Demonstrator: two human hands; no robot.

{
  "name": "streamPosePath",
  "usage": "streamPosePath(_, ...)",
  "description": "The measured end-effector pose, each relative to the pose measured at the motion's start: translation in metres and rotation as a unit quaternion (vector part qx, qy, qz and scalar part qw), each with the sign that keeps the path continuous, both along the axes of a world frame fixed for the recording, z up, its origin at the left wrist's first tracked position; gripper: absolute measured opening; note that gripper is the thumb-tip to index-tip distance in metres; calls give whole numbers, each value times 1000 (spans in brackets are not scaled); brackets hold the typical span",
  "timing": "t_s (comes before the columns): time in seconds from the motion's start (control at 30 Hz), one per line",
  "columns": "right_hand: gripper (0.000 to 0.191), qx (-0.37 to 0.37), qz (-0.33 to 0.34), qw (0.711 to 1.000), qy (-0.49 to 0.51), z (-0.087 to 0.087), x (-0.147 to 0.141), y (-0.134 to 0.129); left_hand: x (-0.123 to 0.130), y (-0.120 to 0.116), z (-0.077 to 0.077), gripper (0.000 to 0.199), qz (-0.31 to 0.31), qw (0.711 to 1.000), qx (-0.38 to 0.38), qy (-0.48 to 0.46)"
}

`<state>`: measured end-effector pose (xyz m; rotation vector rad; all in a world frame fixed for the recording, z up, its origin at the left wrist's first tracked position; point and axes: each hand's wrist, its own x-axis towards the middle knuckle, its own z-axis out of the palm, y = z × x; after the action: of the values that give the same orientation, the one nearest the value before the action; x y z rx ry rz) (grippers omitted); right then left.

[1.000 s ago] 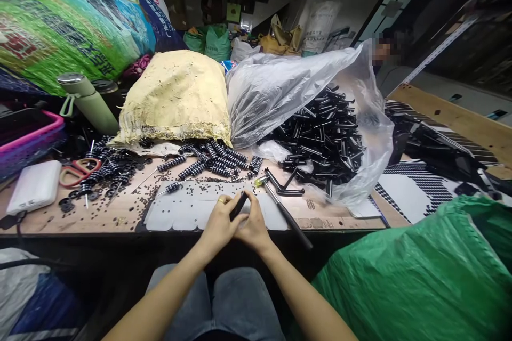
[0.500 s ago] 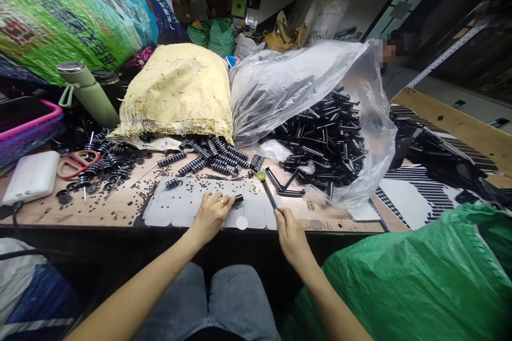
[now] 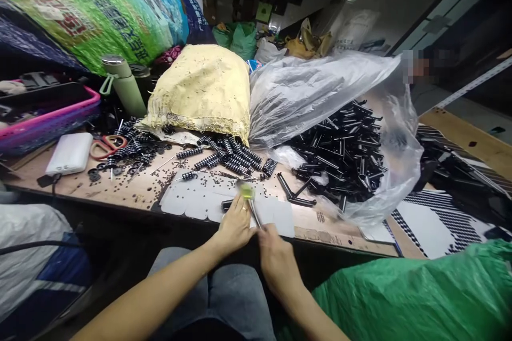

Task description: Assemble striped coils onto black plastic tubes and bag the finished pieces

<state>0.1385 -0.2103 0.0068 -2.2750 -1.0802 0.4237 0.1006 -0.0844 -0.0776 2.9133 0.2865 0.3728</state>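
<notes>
Near the table's front edge, my left hand [image 3: 235,226] is closed over a short black tube-like part [image 3: 226,205], whose end pokes out left of the fingers. Its far side is hidden by the hand. My right hand [image 3: 278,256] is wrapped round the metal handle of a small hammer [image 3: 256,216]. The hammer's yellow-green head is blurred and appears right at the left fingertips; whether it touches the part I cannot tell. Both hands are over a pale sheet [image 3: 276,218] sprinkled with tiny dark rings. Two black bracket-like pieces [image 3: 296,200] lie to the right.
Beaded black rollers [image 3: 232,154] are heaped before a yellow sack [image 3: 200,88]. A clear plastic bag [image 3: 304,98] spills black parts [image 3: 352,154]. On the left are red-handled scissors [image 3: 108,147], a white power bank [image 3: 70,153] and a green bottle [image 3: 128,88]. A green sack [image 3: 420,293] stands front right.
The hammer has swung left, its head going from the bare sheet to my left fingertips. My left hand has turned more forward over the black part. The whole view has shifted.
</notes>
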Motion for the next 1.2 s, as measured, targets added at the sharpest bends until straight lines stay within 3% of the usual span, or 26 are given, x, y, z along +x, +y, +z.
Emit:
streamPosePath(0.1, 36, -85, 56, 995, 1, -14, -4, 10, -1, 2, 0, 51, -13, 993, -112, -28)
streamPosePath(0.2, 40, -53, 38, 998, 21, -18, 2, 10, 4, 4, 11, 37, 25, 962, -251, -107)
streamPosePath(0.27, 43, -22, -2, 999, 29, -18, 12, 7, 7, 13, 24, 29, 88, 945, -278, -149)
streamPosePath(0.33, 43, -13, -46, 998, 41, -19, 29, 6, -4, 36, 41, 30, 161, 936, -259, -176)
streamPosePath(0.4, 44, -26, -85, 994, 56, -25, 48, 6, -42, 66, 61, 30, 245, 921, -225, -203)
streamPosePath(0.5, 42, -65, -104, 991, 59, -39, 73, 0, -144, 108, 96, 35, 399, 872, -148, -243)
streamPosePath(0.53, 40, -80, -105, 990, 48, -43, 79, -2, -179, 121, 107, 37, 454, 845, -113, -258)
streamPosePath(0.6, 38, -110, -103, 989, 6, -48, 89, -8, -230, 145, 121, 35, 617, 741, 31, -262)
streamPosePath(0.63, 38, -125, -100, 987, -23, -48, 93, -10, -241, 155, 124, 40, 652, 706, 84, -265)
streamPosePath(0.67, 37, -140, -94, 984, -55, -48, 96, -12, -241, 164, 123, 43, 658, 699, 115, -255)
streamPosePath(0.7, 37, -153, -85, 980, -89, -47, 99, -13, -231, 172, 119, 44, 638, 722, 123, -239)
streamPosePath(0.73, 37, -161, -74, 976, -124, -48, 101, -14, -212, 178, 113, 42, 596, 766, 110, -215)
streamPosePath(0.8, 38, -150, -52, 969, -189, -50, 105, -16, -156, 187, 96, 35, 476, 868, 51, -130)
streamPosePath(0.87, 38, -115, -33, 964, -237, -56, 109, -20, -96, 195, 80, 31, 386, 922, 8, -36)
streamPosePath(0.93, 37, -80, -22, 964, -254, -62, 115, -25, -50, 203, 69, 27, 341, 940, -10, 15)
streamPosePath(1.0, 36, -50, -28, 967, -248, -64, 121, -27, -25, 210, 61, 22, 312, 949, -17, 35)
streamPosePath(1.2, 26, 5, -90, 974, -207, -38, 146, 2, -14, 222, 48, 45, 220, 972, -22, 76)
